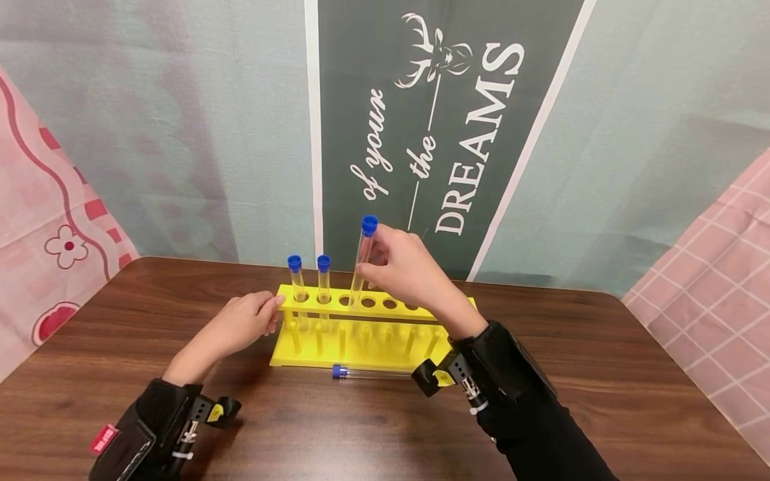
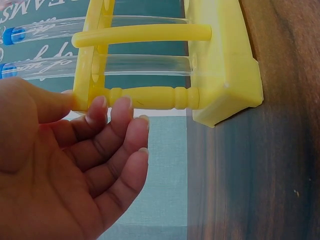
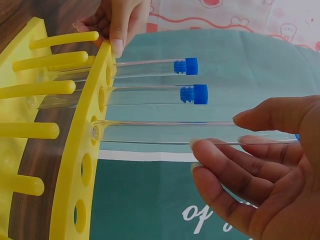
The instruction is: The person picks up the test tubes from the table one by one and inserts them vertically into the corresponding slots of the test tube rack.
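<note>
A clear, slender glass-like test tube with a blue cap [image 1: 363,257] is pinched between the thumb and curled fingertips of the right hand [image 1: 402,267], a little below the cap. The tube is held nearly upright, and its rounded lower end is seen at the third hole from the left in the top bar of a bright yellow moulded plastic test tube rack [image 1: 361,327]; in the right wrist view the tip sits at the mouth of that hole [image 3: 95,131]. The left end of the rack's top bar is touched by the left hand [image 1: 240,325], thumb on the bar's end and fingers relaxed beside a turned corner post [image 2: 150,97]; nothing is clasped by it.

Two more capped clear tubes [image 1: 309,280] stand upright in the first two holes. The remaining round holes to the right are seen open, and a row of smooth yellow pegs [image 1: 361,339] rises from the rack's flat base. A fourth capped tube [image 1: 367,373] lies on its side on the dark, wood-grain table [image 1: 631,374], just in front of the rack's base. Black wrist straps [image 1: 511,381] are worn on both forearms.
</note>
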A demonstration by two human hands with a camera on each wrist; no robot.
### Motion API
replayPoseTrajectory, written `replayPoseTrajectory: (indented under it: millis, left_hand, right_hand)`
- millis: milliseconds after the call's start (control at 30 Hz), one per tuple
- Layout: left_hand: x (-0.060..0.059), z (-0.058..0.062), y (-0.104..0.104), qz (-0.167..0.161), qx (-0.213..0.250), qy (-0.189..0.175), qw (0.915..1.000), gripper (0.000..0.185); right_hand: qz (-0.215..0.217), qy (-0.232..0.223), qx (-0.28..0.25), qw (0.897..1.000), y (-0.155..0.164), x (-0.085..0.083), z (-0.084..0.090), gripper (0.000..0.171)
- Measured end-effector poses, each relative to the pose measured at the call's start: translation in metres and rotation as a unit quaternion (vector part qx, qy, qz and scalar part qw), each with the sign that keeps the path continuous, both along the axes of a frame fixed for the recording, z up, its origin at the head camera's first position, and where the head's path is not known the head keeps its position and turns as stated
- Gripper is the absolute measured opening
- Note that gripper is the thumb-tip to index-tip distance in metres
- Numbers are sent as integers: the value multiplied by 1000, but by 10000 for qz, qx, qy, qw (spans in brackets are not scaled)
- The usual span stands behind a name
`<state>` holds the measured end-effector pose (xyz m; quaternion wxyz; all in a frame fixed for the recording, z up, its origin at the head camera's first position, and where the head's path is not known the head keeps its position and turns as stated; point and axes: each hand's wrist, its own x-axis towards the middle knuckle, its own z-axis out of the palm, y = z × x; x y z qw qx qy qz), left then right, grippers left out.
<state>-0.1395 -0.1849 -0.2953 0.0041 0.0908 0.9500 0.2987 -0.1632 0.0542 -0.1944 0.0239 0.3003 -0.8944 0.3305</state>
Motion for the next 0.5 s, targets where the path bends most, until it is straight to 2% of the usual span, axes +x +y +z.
replayPoseTrajectory:
  millis: [500]
  left_hand:
    - [1,-1,0,16,52,-29,10000,30]
  right_hand:
    - [78,-110,239,9996,-9,-3,3,8]
